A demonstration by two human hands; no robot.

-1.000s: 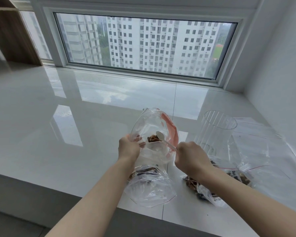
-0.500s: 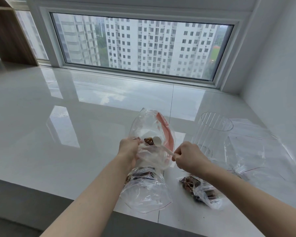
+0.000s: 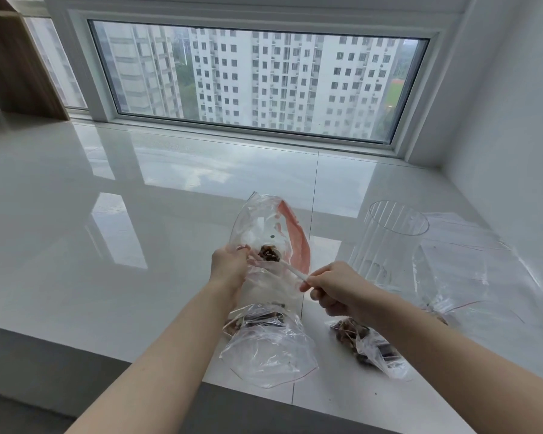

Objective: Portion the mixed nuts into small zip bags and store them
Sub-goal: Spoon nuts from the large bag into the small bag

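The zip bag (image 3: pixel 265 227) is clear with a pink-red seal strip; the nuts (image 3: pixel 268 254) inside are dark brown. The spoon (image 3: pixel 290 270) is white, the bench (image 3: pixel 107 214) glossy white, the ribbed cup (image 3: pixel 389 242) clear.

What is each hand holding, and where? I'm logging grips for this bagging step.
Left hand grips the large zip bag at its open mouth; right hand pinches the white spoon by its handle end.

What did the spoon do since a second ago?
The white spoon, held by the right hand, went deeper into the big bag and now carries nuts. The left hand kept gripping the bag's mouth. The filled small bag and clear jar stayed put.
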